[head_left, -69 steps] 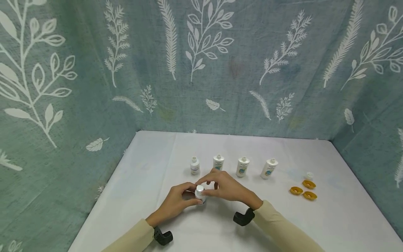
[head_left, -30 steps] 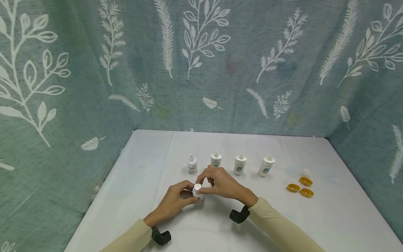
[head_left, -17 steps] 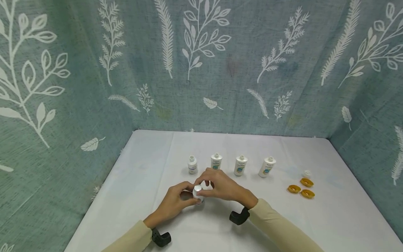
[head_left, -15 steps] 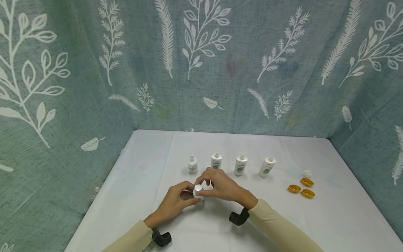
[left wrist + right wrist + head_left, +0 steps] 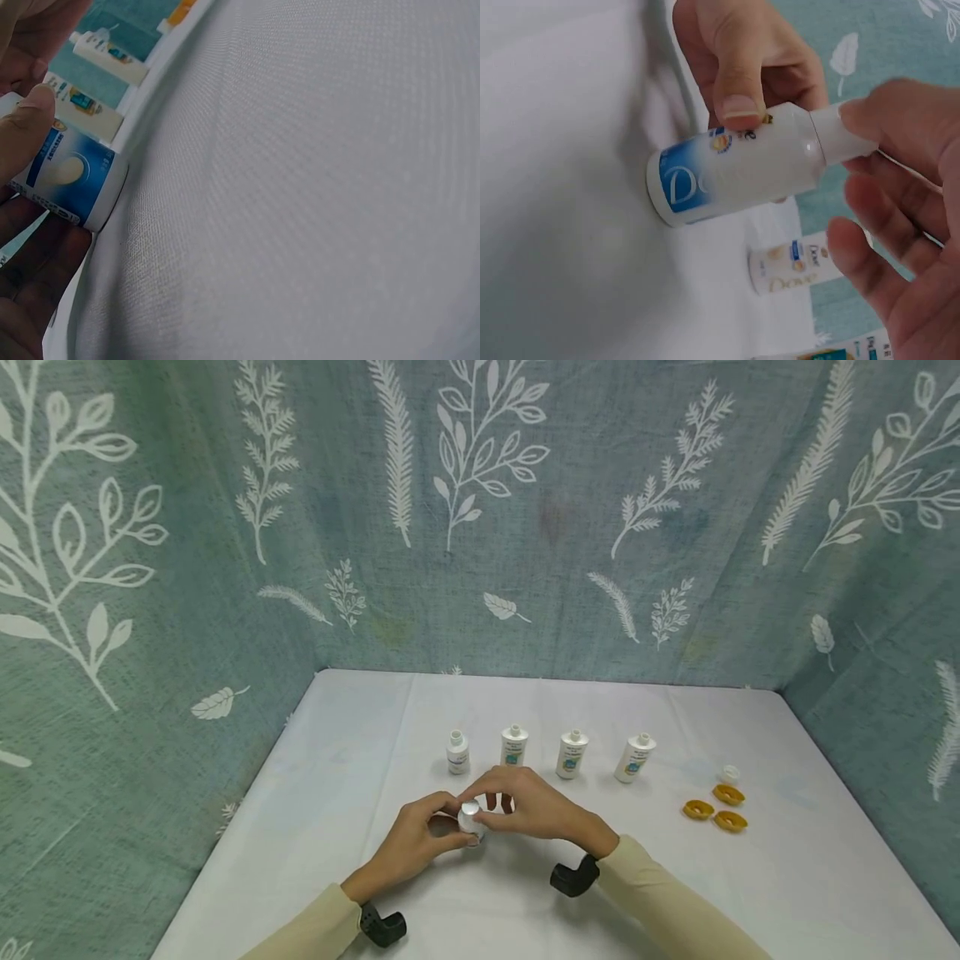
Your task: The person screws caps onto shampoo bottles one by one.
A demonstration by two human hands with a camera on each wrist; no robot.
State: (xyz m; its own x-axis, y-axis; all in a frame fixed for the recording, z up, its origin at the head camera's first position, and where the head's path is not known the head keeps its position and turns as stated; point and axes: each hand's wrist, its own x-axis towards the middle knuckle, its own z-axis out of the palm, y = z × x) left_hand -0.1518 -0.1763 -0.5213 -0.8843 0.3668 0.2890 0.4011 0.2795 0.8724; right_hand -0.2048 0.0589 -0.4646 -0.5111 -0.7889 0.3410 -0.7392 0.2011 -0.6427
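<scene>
A small white Dove bottle (image 5: 742, 169) with a blue label stands upright on the white cloth. My left hand (image 5: 420, 835) grips its body, the thumb across the front and the fingers behind. Over the top, my right hand (image 5: 536, 806) pinches the white cap (image 5: 831, 135) between thumb and index finger, its other fingers loosely bent off the bottle. The cap sits on the bottle's neck. Behind the hands is a small white bottle (image 5: 457, 753) with a bare neck, and beside it a taller white bottle (image 5: 513, 747), partly covered by my right hand.
Two more uncapped white bottles stand to the right, a middle bottle (image 5: 572, 754) and an end bottle (image 5: 635, 758). Farther right lie three orange ring-shaped pieces (image 5: 728, 794) and a small white cap (image 5: 730, 773). A leaf-patterned green curtain (image 5: 480, 635) closes off the table's back and sides.
My right hand has turned a little on the cap, its knuckles lower and the index finger straighter than half a second ago. The left hand keeps its grip on the bottle in place.
</scene>
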